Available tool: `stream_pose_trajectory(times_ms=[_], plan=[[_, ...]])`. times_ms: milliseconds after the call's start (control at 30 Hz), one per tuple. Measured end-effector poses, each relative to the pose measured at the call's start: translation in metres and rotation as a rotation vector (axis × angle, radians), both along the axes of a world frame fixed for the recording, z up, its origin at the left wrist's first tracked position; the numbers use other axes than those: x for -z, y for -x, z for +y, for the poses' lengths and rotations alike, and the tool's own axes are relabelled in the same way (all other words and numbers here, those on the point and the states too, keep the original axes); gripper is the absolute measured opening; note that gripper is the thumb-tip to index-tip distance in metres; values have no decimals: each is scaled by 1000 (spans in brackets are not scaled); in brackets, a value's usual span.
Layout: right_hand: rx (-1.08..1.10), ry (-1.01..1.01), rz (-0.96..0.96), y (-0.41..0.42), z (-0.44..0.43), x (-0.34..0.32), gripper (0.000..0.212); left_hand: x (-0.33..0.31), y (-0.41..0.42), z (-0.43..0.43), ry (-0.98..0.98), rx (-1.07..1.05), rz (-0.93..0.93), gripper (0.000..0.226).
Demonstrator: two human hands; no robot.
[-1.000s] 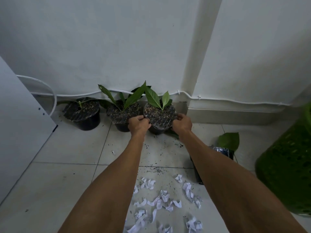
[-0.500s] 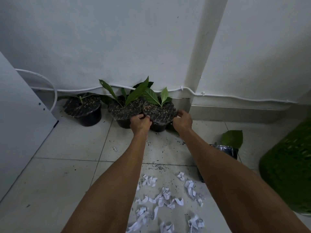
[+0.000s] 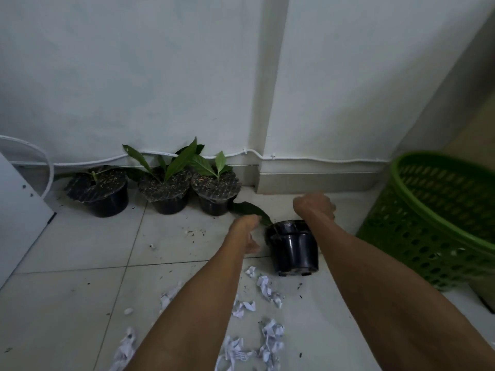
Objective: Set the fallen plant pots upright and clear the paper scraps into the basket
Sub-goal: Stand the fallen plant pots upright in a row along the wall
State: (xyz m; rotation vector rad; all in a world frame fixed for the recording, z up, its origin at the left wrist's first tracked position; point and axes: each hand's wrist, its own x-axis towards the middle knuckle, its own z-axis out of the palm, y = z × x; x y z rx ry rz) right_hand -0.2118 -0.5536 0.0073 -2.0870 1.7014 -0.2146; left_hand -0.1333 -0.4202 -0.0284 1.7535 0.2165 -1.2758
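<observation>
A black plant pot lies on its side on the tiles, base towards me, with a dark leaf sticking out towards the wall. My left hand is just left of its rim, fingers loose and holding nothing. My right hand hangs over the far side of the rim, back towards me and fingers curled down out of sight. Three black pots stand upright in a row against the wall. Crumpled white paper scraps litter the floor near me. A green mesh basket stands at the right.
Loose soil specks are scattered on the tiles in front of the pots. A white cable runs along the wall above the skirting. A white panel leans in at the left edge.
Both hands have let go of the right-hand upright pot and moved right and towards me, to the fallen pot. The view has swung right, bringing the basket in.
</observation>
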Motion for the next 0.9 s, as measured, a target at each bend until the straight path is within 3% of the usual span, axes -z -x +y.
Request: stream_pose_trajectory(times_ms=[67, 167, 300, 467, 633, 800, 900], plan=[[-78, -228, 99, 22, -7, 3, 26, -8, 26, -12, 13, 89, 37, 40], [-166, -497, -3, 44, -13, 14, 27, -19, 41, -21, 12, 162, -13, 28], [1, -650, -81, 56, -14, 6, 26, -24, 38, -26, 46, 164, -81, 19], [97, -541, -273, 57, -24, 6, 26, -21, 37, -36, 202, 39, -174, 8], [141, -510, -515, 54, -31, 6, 27, -18, 29, -46, 331, -62, -300, 22], [92, -578, -525, 45, -19, 15, 38, -6, 17, -50, 352, -109, -335, 24], [136, -478, -557, 40, -19, 28, 51, 3, 13, -50, 351, -147, -330, 23]])
